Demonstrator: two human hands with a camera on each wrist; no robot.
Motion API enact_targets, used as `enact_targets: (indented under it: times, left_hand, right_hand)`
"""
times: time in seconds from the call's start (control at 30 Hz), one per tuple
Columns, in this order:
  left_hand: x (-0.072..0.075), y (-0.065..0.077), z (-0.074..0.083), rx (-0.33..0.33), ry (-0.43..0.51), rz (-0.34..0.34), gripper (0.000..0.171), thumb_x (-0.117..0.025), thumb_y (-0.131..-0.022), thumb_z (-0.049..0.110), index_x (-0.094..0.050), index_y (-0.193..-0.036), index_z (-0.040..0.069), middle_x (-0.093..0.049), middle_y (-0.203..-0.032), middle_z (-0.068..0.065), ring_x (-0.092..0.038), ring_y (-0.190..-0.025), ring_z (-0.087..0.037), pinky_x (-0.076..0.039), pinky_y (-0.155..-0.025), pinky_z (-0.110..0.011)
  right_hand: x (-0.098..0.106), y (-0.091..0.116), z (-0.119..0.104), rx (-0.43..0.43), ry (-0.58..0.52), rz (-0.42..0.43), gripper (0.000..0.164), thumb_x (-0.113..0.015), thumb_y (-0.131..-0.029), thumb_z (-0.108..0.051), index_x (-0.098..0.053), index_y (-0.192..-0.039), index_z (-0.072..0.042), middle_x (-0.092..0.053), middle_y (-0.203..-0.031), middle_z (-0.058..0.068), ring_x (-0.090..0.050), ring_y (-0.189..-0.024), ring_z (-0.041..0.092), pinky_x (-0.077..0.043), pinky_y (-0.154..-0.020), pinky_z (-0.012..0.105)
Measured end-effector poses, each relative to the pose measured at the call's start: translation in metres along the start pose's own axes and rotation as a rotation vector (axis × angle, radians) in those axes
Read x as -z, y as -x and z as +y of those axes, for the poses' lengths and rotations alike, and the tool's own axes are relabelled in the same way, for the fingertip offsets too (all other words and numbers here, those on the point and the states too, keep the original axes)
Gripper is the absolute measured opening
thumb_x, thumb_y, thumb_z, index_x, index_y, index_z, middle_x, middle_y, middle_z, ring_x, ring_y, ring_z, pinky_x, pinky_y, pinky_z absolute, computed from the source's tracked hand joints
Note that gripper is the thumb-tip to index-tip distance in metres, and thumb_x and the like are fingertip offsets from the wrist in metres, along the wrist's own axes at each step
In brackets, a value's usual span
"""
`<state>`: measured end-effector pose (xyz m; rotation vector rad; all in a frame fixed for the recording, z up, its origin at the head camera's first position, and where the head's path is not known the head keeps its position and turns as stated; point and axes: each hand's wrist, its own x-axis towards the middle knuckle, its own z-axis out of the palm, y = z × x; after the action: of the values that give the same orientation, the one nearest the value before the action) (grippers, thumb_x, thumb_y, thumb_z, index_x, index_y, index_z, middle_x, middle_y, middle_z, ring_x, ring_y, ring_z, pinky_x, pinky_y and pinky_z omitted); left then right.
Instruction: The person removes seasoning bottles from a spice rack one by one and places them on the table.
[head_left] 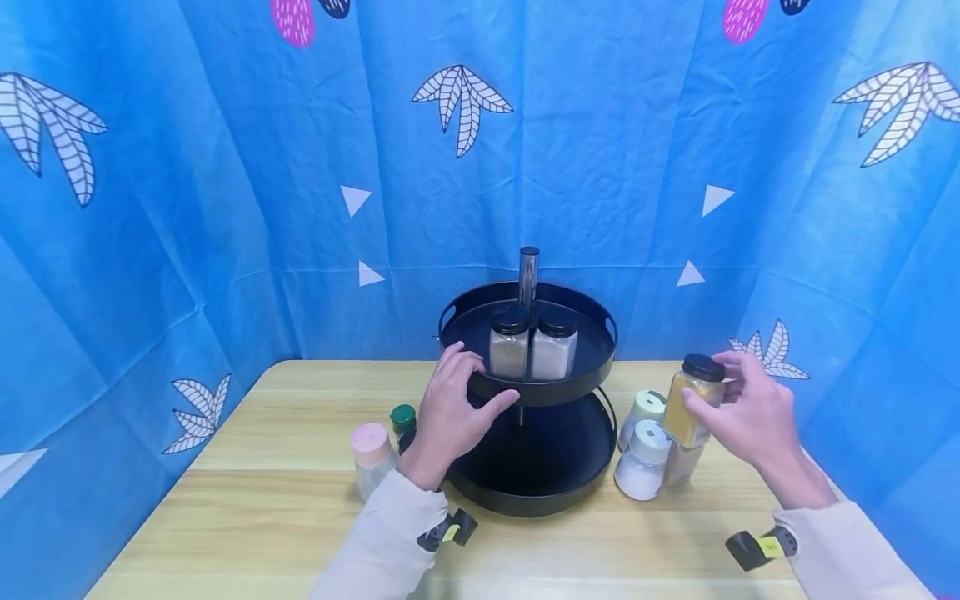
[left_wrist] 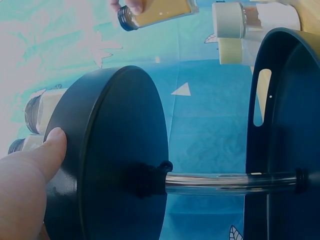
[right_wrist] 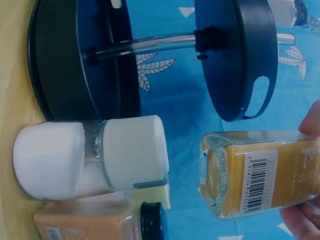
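Observation:
In the head view my right hand holds a square glass jar of yellow powder with a black lid, raised above the jars on the right. The right wrist view shows its barcode label and glass base tilted toward the camera. My left hand grips the front-left rim of the upper tray on a black two-tier rack, thumb against its outer wall; its other fingers are mostly hidden in the left wrist view. Two black-lidded jars, one of brownish powder and one of whitish powder, stand on that tray.
The lower tray sits on the wooden table. Right of it are white-capped shakers and a black-lidded jar of orange-brown powder. A pink-capped shaker and green-capped bottle stand left. Blue curtain surrounds the table.

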<state>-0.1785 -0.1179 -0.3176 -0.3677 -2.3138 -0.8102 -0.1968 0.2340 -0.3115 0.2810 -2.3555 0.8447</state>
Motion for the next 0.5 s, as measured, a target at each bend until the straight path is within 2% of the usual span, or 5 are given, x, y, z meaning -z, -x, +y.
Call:
enact_targets:
  times: [0.27,0.5]
  left_hand:
    - [-0.001,0.0,-0.001,0.004,-0.003,-0.004,0.049,-0.074,-0.077,0.046,-0.06,-0.101,0.006,-0.064,-0.115,-0.013,-0.038,-0.133,-0.028,-0.039,-0.106,-0.052]
    - [0.0,0.0,-0.001,-0.004,-0.006,-0.001,0.05,-0.074,-0.077,0.046,-0.06,-0.101,0.006,-0.064,-0.114,-0.013,-0.038,-0.133,-0.029,-0.039,-0.106,-0.052]
  right_hand:
    - [-0.001,0.006,0.004,0.013,0.024,0.012,0.056,-0.078,-0.073,-0.019,-0.05,-0.116,0.004,-0.065,-0.098,0.034,-0.066,-0.075,0.043,-0.049,-0.063,0.054]
    - [-0.005,0.013,0.009,0.035,0.017,0.031,0.056,-0.079,-0.07,-0.015,-0.051,-0.115,0.004,-0.066,-0.093,0.033,-0.066,-0.072,0.042,-0.045,-0.064,0.053]
